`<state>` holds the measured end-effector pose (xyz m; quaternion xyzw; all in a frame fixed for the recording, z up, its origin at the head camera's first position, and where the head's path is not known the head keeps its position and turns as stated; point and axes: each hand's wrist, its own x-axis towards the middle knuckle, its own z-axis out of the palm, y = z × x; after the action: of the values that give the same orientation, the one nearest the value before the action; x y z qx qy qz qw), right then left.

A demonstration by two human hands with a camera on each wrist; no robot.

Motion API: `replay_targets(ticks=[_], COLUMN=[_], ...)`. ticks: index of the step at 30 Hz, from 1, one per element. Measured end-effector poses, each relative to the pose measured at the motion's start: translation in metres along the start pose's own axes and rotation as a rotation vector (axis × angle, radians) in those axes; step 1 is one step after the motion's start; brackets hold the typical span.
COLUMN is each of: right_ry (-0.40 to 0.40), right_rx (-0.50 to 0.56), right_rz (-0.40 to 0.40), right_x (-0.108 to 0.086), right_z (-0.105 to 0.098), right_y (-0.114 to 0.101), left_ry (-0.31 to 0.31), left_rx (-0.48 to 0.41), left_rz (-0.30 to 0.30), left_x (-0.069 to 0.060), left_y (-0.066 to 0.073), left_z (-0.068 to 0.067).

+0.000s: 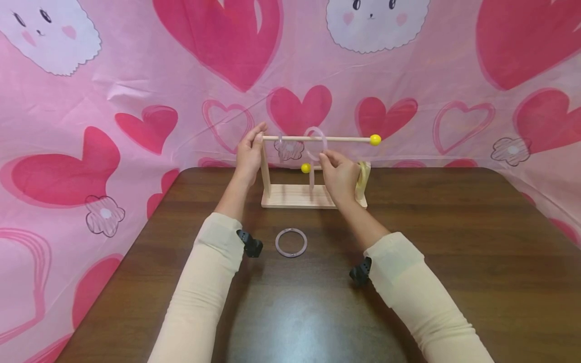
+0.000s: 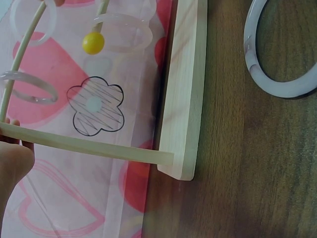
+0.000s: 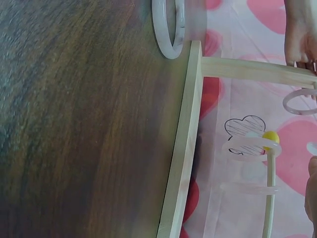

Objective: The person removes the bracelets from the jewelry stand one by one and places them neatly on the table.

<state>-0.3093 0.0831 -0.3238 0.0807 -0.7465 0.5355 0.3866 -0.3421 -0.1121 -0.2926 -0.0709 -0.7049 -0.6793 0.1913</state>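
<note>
A wooden bangle stand [image 1: 295, 202] has an upper rod [image 1: 345, 139] and a shorter lower rod [image 3: 270, 198], each tipped with a yellow ball. My left hand [image 1: 248, 157] holds the stand at the top of its left post [image 2: 89, 145]. With thumb and fingers, my right hand [image 1: 342, 176] pinches a pale pink bangle [image 1: 306, 146] that encircles the upper rod. Left of it, another bangle [image 2: 37, 91] hangs on that rod. Around the lower rod, near its ball, is a translucent bangle [image 3: 247, 149]; a second bangle [image 3: 247, 190] shows beside it.
A pale lilac bangle [image 1: 291, 255] lies flat on the dark wooden table [image 1: 454, 262], in front of the stand. By the right post is a yellowish loop [image 1: 363, 176], partly behind my right hand. A pink cloth [image 1: 181, 50] with hearts hangs behind the table.
</note>
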Motion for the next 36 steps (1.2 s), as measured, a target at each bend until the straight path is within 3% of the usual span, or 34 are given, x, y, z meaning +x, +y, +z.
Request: replay_targets(ticks=[16, 23, 31, 36], right_ry=[0.062, 0.066, 0.117, 0.141], right_rx=[0.051, 0.096, 0.045, 0.012], right_rz=[-0.022, 0.008, -0.065, -0.07], right_x=[0.0, -0.001, 0.0, 0.0], right_z=[-0.007, -0.009, -0.013, -0.014], right_y=[0.005, 0.008, 0.013, 0.014], left_ry=[0.007, 0.0, 0.001, 0.004], left_rx=[0.0, -0.007, -0.006, -0.004], left_rz=[-0.006, -0.006, 0.001, -0.004], left_x=[-0.001, -0.001, 0.0, 0.0], left_y=[0.002, 0.001, 0.001, 0.0], left_z=[0.0, -0.001, 0.0, 0.0])
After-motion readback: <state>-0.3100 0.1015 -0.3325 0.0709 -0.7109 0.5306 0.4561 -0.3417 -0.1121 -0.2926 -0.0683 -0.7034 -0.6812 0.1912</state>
